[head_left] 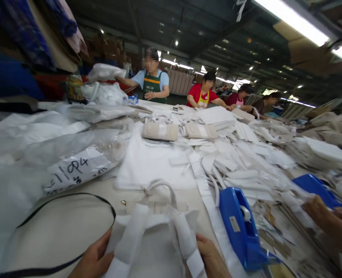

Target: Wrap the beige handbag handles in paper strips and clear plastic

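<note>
A pale bag [156, 243] with white wrapping strips lies at the bottom centre, its thin looped handle [162, 185] pointing away from me. My left hand [94, 256] grips the bag's left side between thumb and fingers. On the right side, my right hand [213, 255] holds the bag's edge, its fingertips partly hidden behind the wrapping. A black strap [113, 208] curves in a loop across the table beside my left hand. Beyond the handle lies a stack of white sheets [156, 162].
A blue tape dispenser [240, 231] stands right of my right hand. Plastic-wrapped packages [81, 162] fill the left. Two beige wrapped pieces [160, 131] and heaped white strips lie farther back. Another person's hands [327, 220] are at the right; several people stand across the table.
</note>
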A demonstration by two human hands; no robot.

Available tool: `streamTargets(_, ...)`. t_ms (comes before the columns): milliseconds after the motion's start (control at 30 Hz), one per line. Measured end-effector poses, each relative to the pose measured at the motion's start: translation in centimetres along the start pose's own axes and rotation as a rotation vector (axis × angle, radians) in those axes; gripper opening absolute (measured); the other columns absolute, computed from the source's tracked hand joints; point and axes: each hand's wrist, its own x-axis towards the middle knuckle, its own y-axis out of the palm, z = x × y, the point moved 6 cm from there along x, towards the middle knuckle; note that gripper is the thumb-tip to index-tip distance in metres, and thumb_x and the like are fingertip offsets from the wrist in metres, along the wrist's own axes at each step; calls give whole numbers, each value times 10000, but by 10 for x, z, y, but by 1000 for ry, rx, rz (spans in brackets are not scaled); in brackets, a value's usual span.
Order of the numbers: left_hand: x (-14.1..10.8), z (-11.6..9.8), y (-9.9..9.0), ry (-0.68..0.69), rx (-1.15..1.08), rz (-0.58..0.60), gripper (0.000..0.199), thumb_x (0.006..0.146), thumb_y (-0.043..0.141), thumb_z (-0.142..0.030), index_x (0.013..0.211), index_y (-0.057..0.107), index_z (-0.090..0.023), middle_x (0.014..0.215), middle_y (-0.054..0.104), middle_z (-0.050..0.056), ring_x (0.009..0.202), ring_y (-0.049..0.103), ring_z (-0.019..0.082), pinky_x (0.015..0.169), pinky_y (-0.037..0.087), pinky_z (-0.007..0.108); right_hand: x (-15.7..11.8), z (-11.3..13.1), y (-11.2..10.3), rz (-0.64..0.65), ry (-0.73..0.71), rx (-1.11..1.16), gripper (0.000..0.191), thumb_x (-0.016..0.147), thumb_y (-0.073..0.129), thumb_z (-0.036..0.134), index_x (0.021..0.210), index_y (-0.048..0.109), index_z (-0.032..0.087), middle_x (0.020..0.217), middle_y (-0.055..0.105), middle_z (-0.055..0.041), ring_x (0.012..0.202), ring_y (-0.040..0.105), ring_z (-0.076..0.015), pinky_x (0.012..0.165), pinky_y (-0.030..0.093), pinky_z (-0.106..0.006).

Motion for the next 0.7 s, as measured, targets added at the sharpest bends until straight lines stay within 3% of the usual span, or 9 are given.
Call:
streamTargets(100,-21,-10,18,16,-6,62,668,418,798,-581,957,681,-204,894,727,78,1010,619,369,866,521,424,-10,-15,-1,-41,-36,-155,245,578,703,328,752,689,156,553,632,-6,451,539,-122,456,384,-215)
streamTargets(267,-34,-29,41,23,109,125,554,555,697,-552,954,654,-171,821,724,51,873,668,299,748,551,356,-24,6,-3,-232,-250,-572,299,577,612,456,672,660,177,530,625,-6,511,575,-176,477,419,-259)
streamTargets(400,-37,-41,31,76,242,69,498,552,660,-490,899,656,-133,842,723,93,875,660,317,751,537,382,-31,18,-12,-319,-370,-649,327,517,619,455,705,651,189,568,656,-27,611,633,-243,578,482,-332)
streamTargets(567,-45,-67,3,199,407,-116,656,518,598,-494,1049,609,-109,1123,651,171,1069,574,337,911,460,438,-52,33,-22,-403,-567,-695,414,527,627,488,816,645,192,862,711,-111,886,649,-291,853,470,-403)
streamTargets(700,-43,-90,15,323,435,-117,645,583,530,-505,1112,581,-137,1223,597,139,1013,601,273,861,475,370,-56,49,-11,-366,-694,-702,471,601,600,492,954,625,180,1054,670,-131,946,630,-269,860,469,-393)
